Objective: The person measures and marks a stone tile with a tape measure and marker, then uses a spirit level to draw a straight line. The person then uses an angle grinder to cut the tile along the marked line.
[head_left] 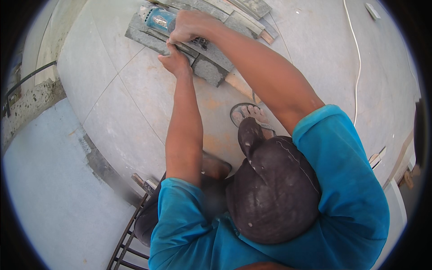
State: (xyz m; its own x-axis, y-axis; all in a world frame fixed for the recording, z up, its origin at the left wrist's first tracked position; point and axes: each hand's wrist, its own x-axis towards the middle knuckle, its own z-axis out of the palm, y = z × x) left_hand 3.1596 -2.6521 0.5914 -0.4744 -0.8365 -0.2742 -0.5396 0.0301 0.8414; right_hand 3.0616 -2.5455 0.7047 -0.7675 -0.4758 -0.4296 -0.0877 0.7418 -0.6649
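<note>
My right hand point(191, 26) is closed around a blue-bodied power tool point(160, 20), which lies over a stack of grey stone slabs point(209, 71). A dark part of the tool shows just below my wrist; its working end cannot be made out. My left hand point(175, 62) rests at the near edge of the slabs, just below my right hand. Its thumb and forefinger are stretched apart, with a fingertip close to the tool. The other fingers are partly hidden.
Pale strips point(252, 22) lie among the slabs at the far side. A white cable point(357, 67) runs across the tiled floor point(121, 105) on the right. Black metal bars point(128, 238) stand near my left side. A sandalled foot point(252, 114) is close to the slabs.
</note>
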